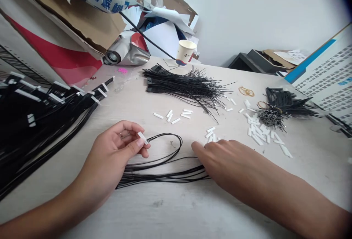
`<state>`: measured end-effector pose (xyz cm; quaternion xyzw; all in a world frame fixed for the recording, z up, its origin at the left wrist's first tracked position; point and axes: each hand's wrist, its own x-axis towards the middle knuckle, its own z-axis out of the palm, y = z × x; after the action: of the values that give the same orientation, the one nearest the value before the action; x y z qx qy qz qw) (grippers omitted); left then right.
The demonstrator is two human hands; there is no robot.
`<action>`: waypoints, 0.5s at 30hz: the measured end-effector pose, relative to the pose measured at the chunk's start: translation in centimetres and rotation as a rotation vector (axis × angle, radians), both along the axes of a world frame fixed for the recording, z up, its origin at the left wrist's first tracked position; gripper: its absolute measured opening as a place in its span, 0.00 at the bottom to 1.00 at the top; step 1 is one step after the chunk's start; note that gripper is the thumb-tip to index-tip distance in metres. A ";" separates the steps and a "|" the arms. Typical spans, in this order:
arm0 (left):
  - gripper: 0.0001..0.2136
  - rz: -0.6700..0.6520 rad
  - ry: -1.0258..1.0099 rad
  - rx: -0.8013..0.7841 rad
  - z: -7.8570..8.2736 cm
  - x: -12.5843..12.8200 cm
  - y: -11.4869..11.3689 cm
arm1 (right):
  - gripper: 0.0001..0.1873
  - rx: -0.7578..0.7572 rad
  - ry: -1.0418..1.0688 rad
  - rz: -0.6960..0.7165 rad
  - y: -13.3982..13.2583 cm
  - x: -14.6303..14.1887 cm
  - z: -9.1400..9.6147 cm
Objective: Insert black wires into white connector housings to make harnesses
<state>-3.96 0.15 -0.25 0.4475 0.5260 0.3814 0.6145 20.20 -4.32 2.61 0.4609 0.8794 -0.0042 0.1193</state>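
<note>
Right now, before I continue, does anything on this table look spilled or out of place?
Yes: a small patch of pink bits lies at the back left of the table, apart from everything else, and matches no colour nearby. White plastic pieces lie loose and scattered right of the black wire bundle, as if spilled.

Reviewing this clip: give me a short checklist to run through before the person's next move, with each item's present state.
1. Left hand grips white plastic connector between thumb and fingers: ok.
2. Wire seated in that connector: cannot tell, none visibly enters it.
3. Right hand is on the tabletop, holding nothing visible: ok.
4. Black wires in front of the person are free of tangles: cannot tell, strands cross in a loose loop.
5. Loose white connectors lie within the right hand's reach: ok.
6. Paper cup stands beyond the work area: ok.
</note>
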 end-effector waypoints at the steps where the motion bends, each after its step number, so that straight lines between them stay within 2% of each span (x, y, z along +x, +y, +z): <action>1: 0.07 -0.001 -0.001 0.001 0.0 0.0 0.0 | 0.14 -0.009 -0.025 -0.011 0.2 -0.1 0.1; 7: 0.07 -0.011 0.002 0.003 0.0 -0.1 0.0 | 0.14 -0.022 -0.141 -0.020 1.7 -0.1 0.9; 15: 0.06 -0.024 0.006 0.006 0.1 -0.2 0.0 | 0.14 0.029 -0.163 0.017 3.5 1.3 0.5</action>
<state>-4.19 0.12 -0.19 0.4568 0.5212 0.3744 0.6160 21.46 -0.79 3.06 0.4536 0.8707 0.0471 0.1841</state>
